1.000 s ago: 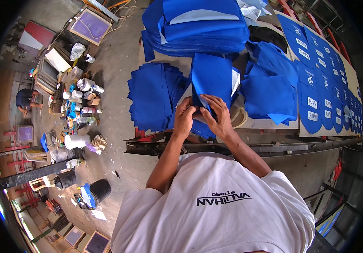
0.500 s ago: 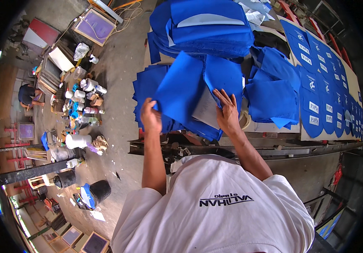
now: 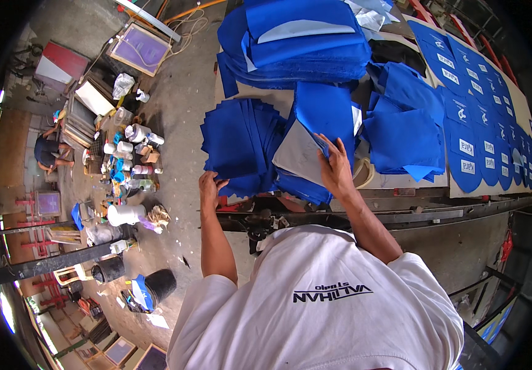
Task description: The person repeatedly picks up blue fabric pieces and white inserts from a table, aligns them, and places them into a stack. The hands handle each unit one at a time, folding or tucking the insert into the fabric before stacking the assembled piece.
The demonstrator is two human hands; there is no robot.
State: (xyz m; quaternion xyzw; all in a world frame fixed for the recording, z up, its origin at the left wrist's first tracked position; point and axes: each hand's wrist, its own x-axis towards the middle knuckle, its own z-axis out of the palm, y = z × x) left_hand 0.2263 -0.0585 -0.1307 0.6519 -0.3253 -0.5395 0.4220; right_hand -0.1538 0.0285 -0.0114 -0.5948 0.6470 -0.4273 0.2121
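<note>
At the near-left corner of a fanned stack of blue fabric pieces (image 3: 232,132), my left hand (image 3: 210,186) is closed, its fingertips pinching the edge of the top piece. My right hand (image 3: 336,168) rests with fingers stretched out on the right edge of a second blue stack (image 3: 324,108), in the middle. The top piece there is partly turned up, and a pale grey surface (image 3: 300,151) shows at its near-left. What my right thumb touches is hidden.
A thick pile of blue fabric (image 3: 297,55) lies behind. Right of my hand are more blue pieces (image 3: 402,142) and a board of printed blue panels (image 3: 463,117). The table's metal edge (image 3: 395,221) runs in front. Left, on the floor, are containers (image 3: 127,214) and a crouching person (image 3: 50,148).
My left hand has moved left and slightly down, bringing a blue piece from the middle stack onto the left stack. My right hand has stayed near the middle stack.
</note>
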